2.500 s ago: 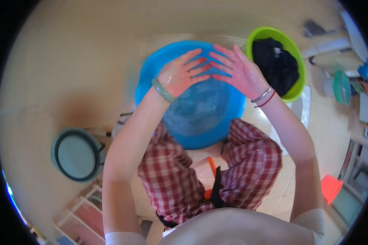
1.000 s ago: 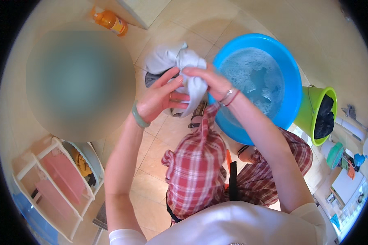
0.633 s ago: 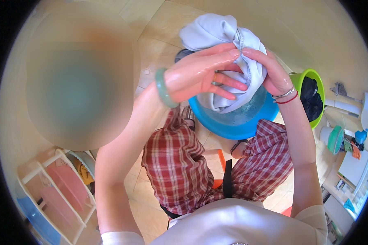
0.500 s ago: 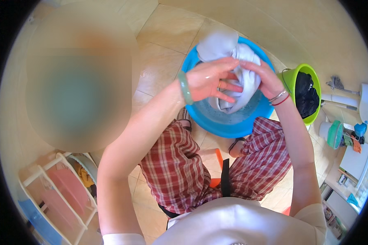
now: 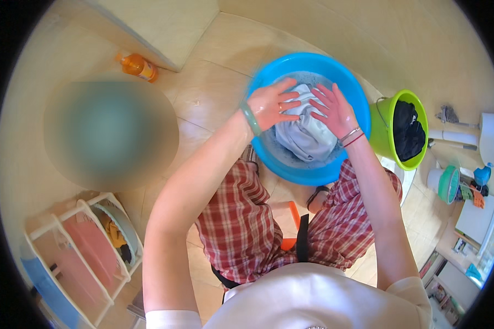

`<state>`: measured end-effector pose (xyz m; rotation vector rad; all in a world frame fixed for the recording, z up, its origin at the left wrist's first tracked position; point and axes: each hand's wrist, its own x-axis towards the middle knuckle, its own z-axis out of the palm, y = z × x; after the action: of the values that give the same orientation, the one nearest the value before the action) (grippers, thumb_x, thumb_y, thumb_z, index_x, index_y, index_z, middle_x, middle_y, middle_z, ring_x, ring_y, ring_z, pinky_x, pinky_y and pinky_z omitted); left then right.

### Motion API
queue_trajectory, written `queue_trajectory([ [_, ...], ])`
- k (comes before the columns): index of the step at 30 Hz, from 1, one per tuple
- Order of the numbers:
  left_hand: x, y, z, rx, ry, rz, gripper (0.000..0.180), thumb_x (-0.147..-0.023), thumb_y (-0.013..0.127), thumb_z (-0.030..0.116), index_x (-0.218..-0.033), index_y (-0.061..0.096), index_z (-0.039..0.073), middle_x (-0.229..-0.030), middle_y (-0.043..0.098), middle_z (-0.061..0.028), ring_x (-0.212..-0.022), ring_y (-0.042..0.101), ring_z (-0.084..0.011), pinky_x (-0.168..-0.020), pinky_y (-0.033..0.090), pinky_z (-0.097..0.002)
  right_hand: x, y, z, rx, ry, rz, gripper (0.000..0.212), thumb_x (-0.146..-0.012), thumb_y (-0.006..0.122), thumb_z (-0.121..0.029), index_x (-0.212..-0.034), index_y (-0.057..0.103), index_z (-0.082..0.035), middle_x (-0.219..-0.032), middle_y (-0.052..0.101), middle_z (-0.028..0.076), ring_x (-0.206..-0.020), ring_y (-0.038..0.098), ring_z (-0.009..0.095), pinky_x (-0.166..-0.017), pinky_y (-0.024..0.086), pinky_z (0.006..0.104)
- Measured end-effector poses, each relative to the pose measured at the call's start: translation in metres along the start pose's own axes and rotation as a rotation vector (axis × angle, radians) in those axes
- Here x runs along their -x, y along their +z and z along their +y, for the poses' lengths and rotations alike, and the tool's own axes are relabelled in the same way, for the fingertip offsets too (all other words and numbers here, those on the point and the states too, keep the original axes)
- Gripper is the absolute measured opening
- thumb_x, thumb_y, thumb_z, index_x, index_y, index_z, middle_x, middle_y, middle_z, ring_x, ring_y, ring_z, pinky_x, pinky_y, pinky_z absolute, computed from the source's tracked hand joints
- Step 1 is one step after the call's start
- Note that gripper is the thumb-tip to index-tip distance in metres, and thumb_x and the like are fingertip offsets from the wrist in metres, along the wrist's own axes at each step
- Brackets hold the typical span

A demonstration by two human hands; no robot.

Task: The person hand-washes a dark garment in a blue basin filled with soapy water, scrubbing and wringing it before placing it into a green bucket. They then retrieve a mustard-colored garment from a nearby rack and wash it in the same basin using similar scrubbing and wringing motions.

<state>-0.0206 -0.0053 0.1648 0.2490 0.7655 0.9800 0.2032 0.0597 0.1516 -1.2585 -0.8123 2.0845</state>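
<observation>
- While a white rack (image 5: pixel 82 204) stands at the floor's left edge, an orange bottle (image 5: pixel 139 67) lies or stands farther off, beside the wall; both seem kept out of the way.
- Checked trousers (image 5: pixel 241 219) show the knees parted, probably to give the blue tub (image 5: pixel 302 175) room in front, within reach of both arms.
- Just inside the tub's left rim, the left hand (image 5: pixel 273 107) has its fingers spread, gripping nothing.
- White cloth (image 5: pixel 307 131) lies bunched in the tub's middle, in sudsy water, where either hand can get at it.
- Toward the tub's right rim, the right hand (image 5: pixel 335 111) is also spread; whether either palm touches the cloth, I cannot tell.
- Beside that rim, a green bucket (image 5: pixel 384 129) holds dark clothes (image 5: pixel 409 131), presumably to keep them apart from the white cloth.
</observation>
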Motion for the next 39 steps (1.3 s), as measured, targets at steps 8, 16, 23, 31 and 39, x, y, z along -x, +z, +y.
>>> queue_trajectory([
  [8, 0.176, -0.05, 0.008, 0.413, 0.508, 0.113, 0.048, -0.104, 0.043, 0.026, -0.148, 0.036, 0.009, -0.148, 0.041, -0.0189, -0.132, 0.046, -0.0314, -0.111, 0.04, -0.0452, 0.021, 0.191, 0.009, -0.19, 0.185, -0.614, 0.065, -0.101, 0.043, -0.052, -0.146, 0.04, -0.006, -0.148, 0.044, 0.014, -0.131, 0.047, 0.032, -0.108, 0.038, 0.0505],
  [16, 0.383, -0.095, -0.062, 0.708, 0.95, 0.324, 0.044, -0.103, 0.045, 0.023, -0.145, 0.042, 0.011, -0.15, 0.04, -0.0177, -0.136, 0.042, -0.0313, -0.114, 0.035, -0.0461, 0.097, 0.365, 0.121, -0.041, 0.523, -0.926, 0.062, -0.101, 0.044, -0.052, -0.142, 0.045, -0.006, -0.144, 0.048, 0.013, -0.13, 0.047, 0.031, -0.104, 0.043, 0.0484],
  [23, 0.462, -0.129, -0.134, 0.845, 1.12, 0.527, 0.04, -0.102, 0.048, 0.02, -0.142, 0.047, 0.014, -0.149, 0.042, -0.0133, -0.137, 0.041, -0.0288, -0.114, 0.035, -0.0439, 0.151, 0.416, 0.207, 0.013, 0.724, -0.945, 0.064, -0.099, 0.046, -0.054, -0.142, 0.045, -0.007, -0.146, 0.045, 0.013, -0.133, 0.044, 0.031, -0.107, 0.04, 0.05],
  [31, 0.491, -0.183, -0.176, 1.046, 1.218, 0.639, 0.042, -0.099, 0.053, 0.017, -0.141, 0.048, 0.014, -0.144, 0.047, -0.0129, -0.135, 0.042, -0.0293, -0.111, 0.038, -0.045, 0.16, 0.431, 0.294, 0.031, 0.793, -0.904, 0.069, -0.098, 0.047, -0.056, -0.147, 0.038, -0.008, -0.149, 0.04, 0.013, -0.132, 0.044, 0.03, -0.106, 0.042, 0.0489],
  [39, 0.513, -0.332, -0.213, 1.081, 1.214, 1.193, 0.042, -0.094, 0.062, 0.013, -0.134, 0.052, 0.022, -0.145, 0.035, -0.0024, -0.12, 0.05, -0.0311, -0.099, 0.047, -0.0532, 0.159, 0.441, 0.335, 0.146, 0.845, -0.885, 0.071, -0.098, 0.046, -0.056, -0.148, 0.036, -0.007, -0.151, 0.039, 0.013, -0.133, 0.045, 0.032, -0.106, 0.043, 0.0495],
])
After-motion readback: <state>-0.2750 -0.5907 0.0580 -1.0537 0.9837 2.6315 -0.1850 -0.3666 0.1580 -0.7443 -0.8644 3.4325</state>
